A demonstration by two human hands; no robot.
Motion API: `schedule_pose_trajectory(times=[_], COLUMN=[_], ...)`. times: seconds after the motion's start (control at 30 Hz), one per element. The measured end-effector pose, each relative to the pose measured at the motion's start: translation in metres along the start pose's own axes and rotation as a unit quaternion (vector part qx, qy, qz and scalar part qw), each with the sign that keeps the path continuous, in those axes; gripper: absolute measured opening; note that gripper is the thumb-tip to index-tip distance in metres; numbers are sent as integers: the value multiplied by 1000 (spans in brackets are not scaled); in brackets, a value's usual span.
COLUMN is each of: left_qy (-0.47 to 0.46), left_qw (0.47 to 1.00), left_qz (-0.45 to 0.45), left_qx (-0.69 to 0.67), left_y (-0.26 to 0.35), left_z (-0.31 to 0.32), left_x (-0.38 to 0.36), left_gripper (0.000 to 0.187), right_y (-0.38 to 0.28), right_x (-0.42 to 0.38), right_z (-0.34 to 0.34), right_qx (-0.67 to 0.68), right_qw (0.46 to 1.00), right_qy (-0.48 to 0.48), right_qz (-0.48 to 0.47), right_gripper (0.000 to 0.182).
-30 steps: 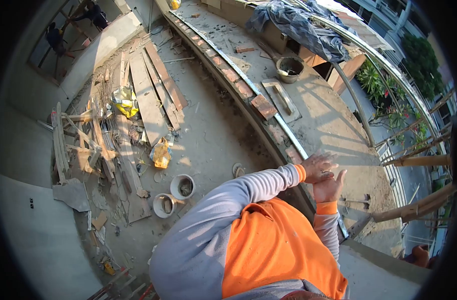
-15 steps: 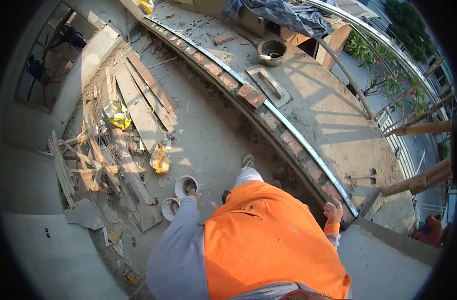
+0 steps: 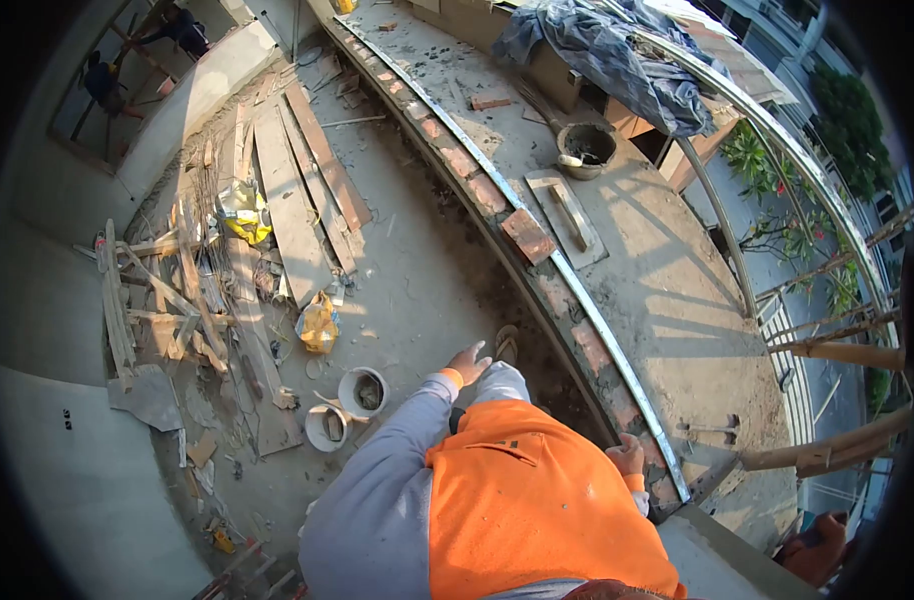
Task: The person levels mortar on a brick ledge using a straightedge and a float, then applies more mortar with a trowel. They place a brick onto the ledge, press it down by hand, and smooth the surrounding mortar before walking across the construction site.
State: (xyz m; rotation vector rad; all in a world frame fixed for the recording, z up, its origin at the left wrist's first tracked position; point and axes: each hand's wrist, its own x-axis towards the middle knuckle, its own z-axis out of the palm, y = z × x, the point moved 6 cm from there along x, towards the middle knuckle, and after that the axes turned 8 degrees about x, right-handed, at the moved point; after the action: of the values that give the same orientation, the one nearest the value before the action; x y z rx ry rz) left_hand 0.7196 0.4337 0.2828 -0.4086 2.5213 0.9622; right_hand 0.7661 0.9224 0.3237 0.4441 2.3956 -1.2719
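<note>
My left hand (image 3: 468, 362) hangs open over the concrete floor, fingers apart, holding nothing; a white bucket (image 3: 363, 391) stands just to its left. My right hand (image 3: 627, 457) is curled near the brick course (image 3: 528, 235) and the long metal straightedge (image 3: 617, 356) on the curved ledge; whether it grips anything is unclear. I wear grey sleeves with orange cuffs and an orange vest. One foot (image 3: 507, 344) shows ahead of me.
A second white bucket (image 3: 326, 427) sits next to the first. Planks (image 3: 292, 200), scrap wood and yellow bags (image 3: 319, 324) litter the floor. A mortar tub (image 3: 588, 147), float (image 3: 569, 215) and hammer (image 3: 712, 428) lie on the ledge; people stand far left.
My left hand has lifted away from the white bucket and moved right toward my foot. My right hand has slid slightly left along the ledge; the view has tilted.
</note>
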Motion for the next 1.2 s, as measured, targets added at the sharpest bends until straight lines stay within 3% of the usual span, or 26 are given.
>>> schedule_pose_trajectory(times=[0.03,0.1,0.13,0.17,0.2,0.23,0.4,0.47,0.5,0.57,0.6,0.63,0.7,0.83,0.9,1.03,1.1,1.2], left_qy=[-16,-28,-31,-34,-34,-57,-141,-118,-133,-90,-94,-109,-52,-68,-52,-64,-36,-25], left_qw=[1000,999,998,996,997,993,971,967,966,979,981,981,994,991,988,982,951,937], left_qz=[2,5,-8,-21,-23,-64,-161,-206,-201,-169,-158,-150,-93,-89,-88,-77,-107,-108], left_qx=[12,19,46,74,72,78,107,89,93,72,59,63,-24,-77,-120,-157,-288,-330], left_y=[6,8,-4,-17,-26,-41,-108,-118,-120,-115,-113,-111,-102,-87,-87,-85,-93,-89], left_z=[-4,-8,-10,-14,-22,-27,-58,-83,-89,-103,-104,-102,-107,-98,-87,-59,-43,-46], left_x=[9,31,40,49,56,62,99,120,133,163,179,193,217,241,248,255,256,246], left_gripper=[66,66,66,66,66,67,67,66,66,63,61,61,61,63,64,64,64,64], right_y=[-10,25,65,75,108,71,30,10,1,-29,-136,-130,-142,-206,-238,-329,-362,-389], right_x=[0,19,36,38,50,43,51,50,43,40,33,36,43,85,107,140,151,171], right_z=[6,35,57,69,84,87,96,90,88,75,51,51,39,13,-2,-32,-44,-49], right_qx=[36,-69,-58,-10,-54,-32,-53,8,72,113,194,167,130,36,114,219,251,273], right_qw=[999,996,992,990,986,986,985,979,965,954,917,927,933,984,985,973,965,961], right_qy=[-22,-59,-109,-139,-156,-136,-154,-160,-166,-205,-227,-228,-200,-52,13,25,30,18], right_qz=[16,-12,-22,3,-21,-95,51,125,189,187,263,246,271,169,131,65,64,42], right_gripper=[52,53,54,46,37,31,29,27,26,26,24,25,30,32,27,27,29,29])
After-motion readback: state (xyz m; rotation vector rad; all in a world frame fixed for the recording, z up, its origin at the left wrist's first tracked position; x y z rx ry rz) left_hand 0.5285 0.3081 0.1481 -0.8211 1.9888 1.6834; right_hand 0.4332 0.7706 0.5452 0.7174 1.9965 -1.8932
